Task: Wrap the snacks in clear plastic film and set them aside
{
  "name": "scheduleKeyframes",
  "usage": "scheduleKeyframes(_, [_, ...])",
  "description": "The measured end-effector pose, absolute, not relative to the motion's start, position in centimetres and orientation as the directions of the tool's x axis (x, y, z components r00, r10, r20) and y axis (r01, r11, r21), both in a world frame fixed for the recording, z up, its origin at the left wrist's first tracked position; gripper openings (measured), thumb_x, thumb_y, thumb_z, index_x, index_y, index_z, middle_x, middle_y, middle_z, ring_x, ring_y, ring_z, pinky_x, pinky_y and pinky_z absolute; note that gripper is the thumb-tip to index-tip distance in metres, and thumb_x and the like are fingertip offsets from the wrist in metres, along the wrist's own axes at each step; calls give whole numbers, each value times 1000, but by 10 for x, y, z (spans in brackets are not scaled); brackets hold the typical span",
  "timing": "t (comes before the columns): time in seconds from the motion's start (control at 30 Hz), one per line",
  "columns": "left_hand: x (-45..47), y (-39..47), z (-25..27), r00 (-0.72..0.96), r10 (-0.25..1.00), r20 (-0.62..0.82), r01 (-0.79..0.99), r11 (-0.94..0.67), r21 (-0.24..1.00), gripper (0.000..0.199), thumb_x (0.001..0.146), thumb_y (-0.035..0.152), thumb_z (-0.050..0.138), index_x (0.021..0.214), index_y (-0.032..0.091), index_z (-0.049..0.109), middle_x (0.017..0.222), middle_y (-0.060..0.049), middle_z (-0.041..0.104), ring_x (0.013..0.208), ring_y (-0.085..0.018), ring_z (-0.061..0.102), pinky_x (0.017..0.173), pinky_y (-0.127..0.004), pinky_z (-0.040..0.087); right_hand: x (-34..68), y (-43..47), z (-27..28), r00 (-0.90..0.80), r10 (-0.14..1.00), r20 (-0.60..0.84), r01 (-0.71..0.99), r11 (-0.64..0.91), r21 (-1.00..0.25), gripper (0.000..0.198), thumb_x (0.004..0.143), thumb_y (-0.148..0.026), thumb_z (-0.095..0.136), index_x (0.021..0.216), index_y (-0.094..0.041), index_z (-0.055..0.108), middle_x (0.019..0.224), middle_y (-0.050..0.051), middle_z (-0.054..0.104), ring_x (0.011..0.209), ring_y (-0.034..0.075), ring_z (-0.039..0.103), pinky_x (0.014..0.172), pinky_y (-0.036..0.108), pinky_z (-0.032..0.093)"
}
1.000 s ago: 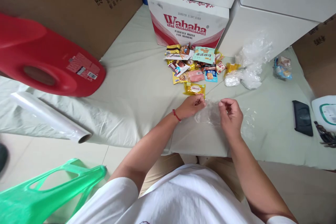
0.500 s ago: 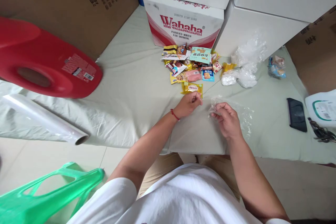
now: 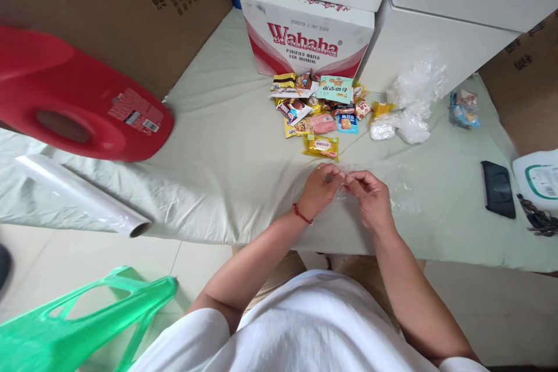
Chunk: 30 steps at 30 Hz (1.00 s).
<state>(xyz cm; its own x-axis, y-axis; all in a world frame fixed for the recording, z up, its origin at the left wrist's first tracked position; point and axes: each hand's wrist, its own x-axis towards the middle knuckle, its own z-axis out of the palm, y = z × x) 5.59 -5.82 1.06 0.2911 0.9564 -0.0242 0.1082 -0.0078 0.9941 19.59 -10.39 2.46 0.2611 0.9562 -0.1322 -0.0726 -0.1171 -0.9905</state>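
A thin clear plastic bag (image 3: 403,186) lies on the cloth, its edge pinched between the fingertips of my right hand (image 3: 369,195). My left hand (image 3: 320,189), with a red cord at the wrist, is closed in a pinch on the same plastic, its fingertips meeting those of the right. Just beyond the left hand lies a yellow snack packet (image 3: 321,146). Behind that is a heap of small wrapped snacks (image 3: 322,121) in several colours, against a Wahaha water carton (image 3: 309,40).
Crumpled clear bags (image 3: 412,119) and a bagged bundle of snacks (image 3: 464,109) are at the right. Farther right lie a black phone (image 3: 497,189) and keys (image 3: 538,218). A red jug (image 3: 100,133) and a film roll (image 3: 82,195) lie left; a green stool (image 3: 100,314) stands below.
My left hand has moved right and nearer, away from the yellow packet, to meet my right hand at the plastic bag. The yellow packet is now more fully visible.
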Motion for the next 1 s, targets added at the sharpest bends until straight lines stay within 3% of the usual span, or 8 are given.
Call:
scheduleKeyframes(0.1, [52,-56,0,248,958,-146,-42,161,986,26,89,41,62,76,21,53,84,-2,63,90,-17,60,86,-32,53,203,-105,26,287,950,-119,-22,-118,-993,23,79,-44,82,81,-23,73,81,0,66,74,14,58,74,30,58])
scheduleKeyframes(0.27, [38,-46,-4,307,899,-312,-171,375,911,30,81,41,71,76,21,49,85,-3,67,83,-14,65,76,-28,56,229,-103,42,208,942,-262,-205,-220,-954,23,71,-39,83,71,-22,67,84,2,67,73,14,61,61,26,56])
scheduleKeyframes(0.4, [38,-48,-2,286,902,-323,-152,375,914,32,79,40,74,81,21,48,88,-3,67,83,-15,69,75,-29,56,240,-102,52,142,934,-329,-288,-279,-916,23,70,-36,82,70,-21,65,80,3,69,64,13,60,54,25,54])
scheduleKeyframes(0.57, [50,-65,6,160,959,-233,38,230,973,50,69,39,86,104,22,54,125,-11,63,111,-23,65,83,-33,57,238,-101,54,109,914,-390,-377,-325,-868,24,69,-35,83,72,-21,64,74,2,68,57,11,58,45,21,49])
scheduleKeyframes(0.67, [54,-73,9,262,940,-216,190,170,967,31,71,31,82,87,20,59,108,-8,67,104,-24,64,87,-35,54,244,-94,51,53,899,-435,-486,-358,-797,26,67,-34,86,72,-21,64,73,1,68,54,10,55,39,18,45])
scheduleKeyframes(0.73, [54,-75,10,323,917,-234,100,213,972,21,80,30,73,77,20,54,89,-4,66,92,-20,65,85,-35,53,251,-87,47,84,903,-422,-557,-308,-771,29,64,-32,90,74,-21,66,76,1,69,63,11,62,48,17,53])
scheduleKeyframes(0.83, [54,-73,12,313,887,-340,-193,410,892,21,89,32,63,82,22,46,85,-1,65,82,-16,68,80,-32,55,260,-84,43,254,912,-322,-561,-132,-818,33,69,-42,92,83,-22,70,90,4,74,93,17,73,82,26,65])
scheduleKeyframes(1.0, [64,-71,13,167,886,-432,-299,463,835,20,92,25,60,85,23,42,78,5,57,65,-9,63,73,-28,54,250,-113,32,393,914,-105,-247,-5,-969,63,87,-79,63,114,-23,71,123,12,72,122,26,68,109,46,56])
